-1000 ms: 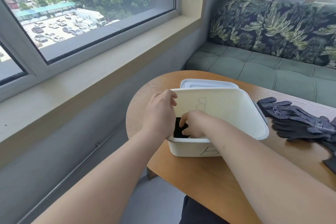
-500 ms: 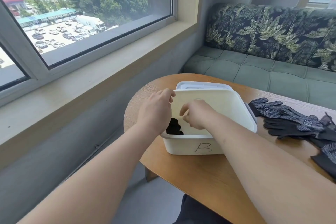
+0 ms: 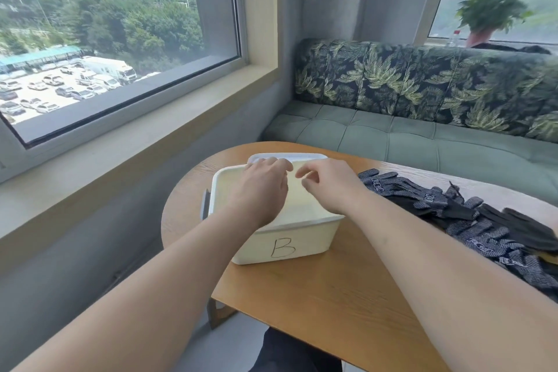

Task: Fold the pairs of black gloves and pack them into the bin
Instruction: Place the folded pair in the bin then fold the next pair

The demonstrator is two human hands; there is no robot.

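A cream plastic bin [image 3: 305,243] marked "B" stands on the wooden table [image 3: 326,305] at its left end. My left hand [image 3: 259,190] hovers over the bin's opening, fingers loosely curled, holding nothing. My right hand [image 3: 329,184] is beside it over the bin's right half, fingers apart and empty. My hands and the low angle hide the inside of the bin. A pile of black and grey patterned gloves [image 3: 471,220] lies on the table to the right of the bin.
A white lid [image 3: 287,156] lies flat behind the bin. A green sofa [image 3: 422,136] with leaf-print cushions runs behind the table. A windowsill and wall are on the left. A potted plant [image 3: 489,12] stands on the far sill.
Both hands rose out of the bin and moved toward its far side. The folded black glove seen inside the bin earlier is out of sight. The camera tilted upward.
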